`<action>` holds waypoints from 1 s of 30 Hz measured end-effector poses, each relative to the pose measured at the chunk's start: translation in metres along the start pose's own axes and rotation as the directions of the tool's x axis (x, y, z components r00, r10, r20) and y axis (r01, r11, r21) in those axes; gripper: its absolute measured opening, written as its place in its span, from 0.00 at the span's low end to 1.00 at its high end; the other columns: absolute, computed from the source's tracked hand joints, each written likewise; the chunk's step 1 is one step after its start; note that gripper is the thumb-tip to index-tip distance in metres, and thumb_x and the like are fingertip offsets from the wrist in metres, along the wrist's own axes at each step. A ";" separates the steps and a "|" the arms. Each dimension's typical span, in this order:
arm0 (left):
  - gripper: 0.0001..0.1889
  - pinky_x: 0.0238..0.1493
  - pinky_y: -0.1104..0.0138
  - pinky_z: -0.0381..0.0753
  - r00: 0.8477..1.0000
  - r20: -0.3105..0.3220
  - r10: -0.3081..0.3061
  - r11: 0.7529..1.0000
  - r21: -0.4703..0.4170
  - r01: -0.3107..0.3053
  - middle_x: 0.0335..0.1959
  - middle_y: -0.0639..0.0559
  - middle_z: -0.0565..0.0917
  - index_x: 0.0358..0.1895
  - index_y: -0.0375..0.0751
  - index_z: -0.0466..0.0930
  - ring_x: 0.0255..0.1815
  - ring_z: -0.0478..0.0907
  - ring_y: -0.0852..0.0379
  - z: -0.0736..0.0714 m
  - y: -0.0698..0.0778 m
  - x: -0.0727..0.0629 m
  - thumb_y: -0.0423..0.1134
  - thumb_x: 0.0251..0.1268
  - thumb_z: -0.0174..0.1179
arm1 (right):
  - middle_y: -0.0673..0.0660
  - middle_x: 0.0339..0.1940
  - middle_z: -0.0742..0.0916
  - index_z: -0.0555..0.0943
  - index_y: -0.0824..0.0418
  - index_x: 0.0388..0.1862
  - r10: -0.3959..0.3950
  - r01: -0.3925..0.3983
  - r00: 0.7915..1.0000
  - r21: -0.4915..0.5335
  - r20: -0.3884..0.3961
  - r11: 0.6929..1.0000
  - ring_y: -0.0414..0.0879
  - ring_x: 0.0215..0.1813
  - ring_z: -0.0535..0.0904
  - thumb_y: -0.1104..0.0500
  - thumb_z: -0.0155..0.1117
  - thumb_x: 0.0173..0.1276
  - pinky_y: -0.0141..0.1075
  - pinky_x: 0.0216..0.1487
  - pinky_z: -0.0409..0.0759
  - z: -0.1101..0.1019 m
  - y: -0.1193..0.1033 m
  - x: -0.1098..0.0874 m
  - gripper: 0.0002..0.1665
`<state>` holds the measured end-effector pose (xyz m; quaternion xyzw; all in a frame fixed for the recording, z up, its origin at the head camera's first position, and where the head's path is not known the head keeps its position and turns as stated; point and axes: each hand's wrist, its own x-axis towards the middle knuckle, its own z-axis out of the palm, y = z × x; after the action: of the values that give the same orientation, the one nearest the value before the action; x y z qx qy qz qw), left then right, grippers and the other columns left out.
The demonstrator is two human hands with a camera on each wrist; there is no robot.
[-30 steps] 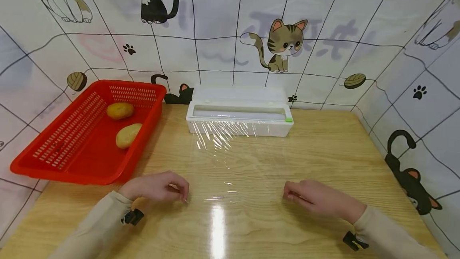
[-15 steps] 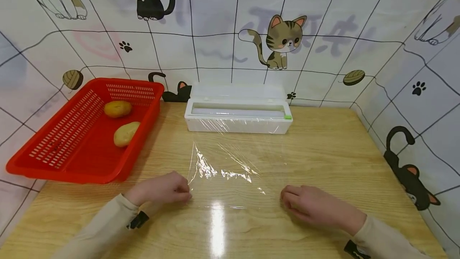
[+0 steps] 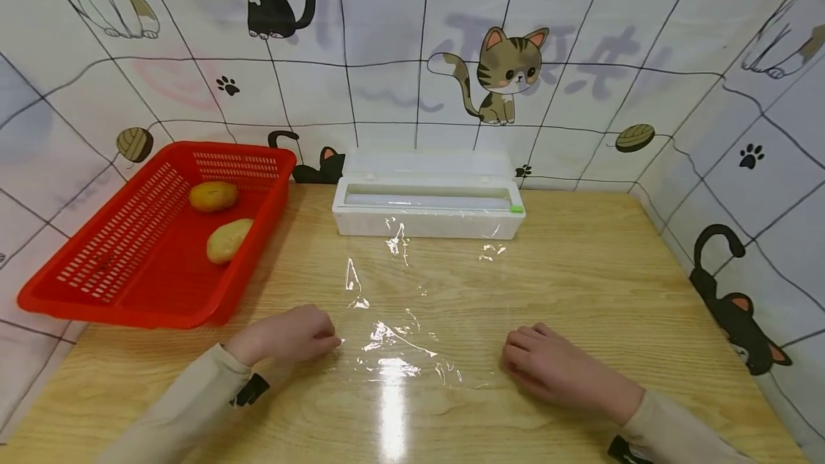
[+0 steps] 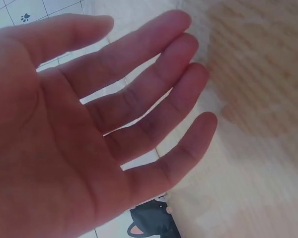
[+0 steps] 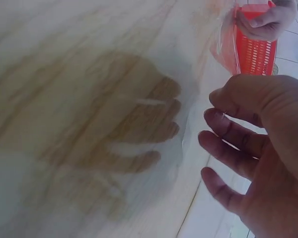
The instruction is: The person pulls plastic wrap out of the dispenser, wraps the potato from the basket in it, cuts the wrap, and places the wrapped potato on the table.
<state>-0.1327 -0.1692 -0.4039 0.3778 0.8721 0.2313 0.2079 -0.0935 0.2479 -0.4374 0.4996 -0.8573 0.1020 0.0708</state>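
A sheet of clear plastic wrap (image 3: pixel 412 328) spreads over the table in front of the white dispenser box (image 3: pixel 425 224), with glints across it. My left hand (image 3: pixel 290 335) is at its near left corner. In the left wrist view that hand's thumb stands apart from its loosely extended fingers (image 4: pixel 134 69). At the opposite side, my right hand (image 3: pixel 557 367) has thumb and index finger together at the wrap's edge. The right wrist view shows a small glint at the right fingertips (image 5: pixel 219 111); the other fingers are bent and spaced apart.
A red plastic basket (image 3: pixel 148 310) at the left holds two potatoes, one darker potato (image 3: pixel 214 196) behind a paler potato (image 3: pixel 228 240). The dispenser's lid (image 3: pixel 428 165) is up, near a cat-patterned wall sheet (image 3: pixel 387 84). A wood-grain table (image 3: pixel 593 271) lies beneath everything.
The wrap's glints have shifted toward me, and its near part now looks spread at the table between the hands. The left thumb points more to the right; the right hand has moved little.
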 end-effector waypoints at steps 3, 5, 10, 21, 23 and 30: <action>0.19 0.21 0.72 0.60 1.000 -0.007 0.029 0.999 0.027 -0.029 0.15 0.64 0.60 0.14 0.47 0.68 0.18 0.57 0.67 -0.004 -0.002 0.005 0.32 0.66 0.57 | 0.41 0.31 0.71 0.75 0.51 0.32 0.018 -0.018 1.000 0.004 -0.002 1.000 0.37 0.34 0.69 0.63 0.69 0.58 0.36 0.38 0.68 0.000 0.000 0.002 0.11; 0.18 0.23 0.71 0.62 0.999 -0.013 0.038 0.998 0.048 -0.038 0.16 0.62 0.62 0.16 0.46 0.70 0.19 0.59 0.66 -0.009 -0.003 0.008 0.32 0.65 0.57 | 0.39 0.29 0.70 0.74 0.51 0.32 0.031 -0.031 1.000 0.014 -0.006 0.999 0.35 0.33 0.69 0.63 0.69 0.57 0.35 0.38 0.67 0.000 0.000 0.002 0.12; 0.10 0.30 0.67 0.71 0.994 -0.075 0.073 0.993 0.097 -0.066 0.22 0.61 0.70 0.24 0.42 0.78 0.25 0.67 0.63 -0.037 -0.004 0.010 0.32 0.66 0.58 | 0.37 0.27 0.68 0.72 0.50 0.29 0.034 -0.032 0.999 0.044 -0.033 0.999 0.32 0.30 0.66 0.65 0.70 0.54 0.31 0.35 0.63 0.002 -0.001 -0.004 0.16; 0.07 0.38 0.60 0.76 0.958 -0.250 -0.139 0.984 0.070 0.161 0.36 0.52 0.81 0.44 0.38 0.82 0.35 0.74 0.54 -0.148 -0.007 -0.006 0.36 0.69 0.58 | 0.38 0.28 0.73 0.74 0.49 0.30 0.066 -0.062 0.996 0.070 -0.056 0.996 0.30 0.30 0.69 0.66 0.69 0.55 0.31 0.33 0.66 0.013 -0.005 -0.006 0.14; 0.10 0.43 0.57 0.77 0.950 -0.245 -0.193 0.972 0.085 0.220 0.40 0.49 0.81 0.48 0.36 0.81 0.39 0.75 0.51 -0.161 -0.014 -0.008 0.36 0.69 0.57 | 0.38 0.27 0.73 0.73 0.50 0.30 0.080 -0.076 0.995 0.065 -0.052 0.995 0.31 0.29 0.69 0.65 0.69 0.56 0.31 0.33 0.66 0.012 -0.007 -0.004 0.14; 0.13 0.43 0.53 0.75 0.907 -0.217 -0.360 0.914 0.114 0.390 0.39 0.44 0.79 0.50 0.33 0.78 0.40 0.73 0.47 -0.182 -0.062 -0.020 0.38 0.69 0.57 | 0.38 0.28 0.73 0.74 0.49 0.31 0.135 -0.134 0.991 0.071 -0.011 0.988 0.33 0.30 0.69 0.63 0.67 0.59 0.34 0.34 0.70 0.011 -0.007 0.001 0.11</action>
<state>-0.2532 -0.2669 -0.2885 0.1937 0.9596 0.1539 0.1340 -0.0883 0.2411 -0.4470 0.4420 -0.8843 0.1406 0.0532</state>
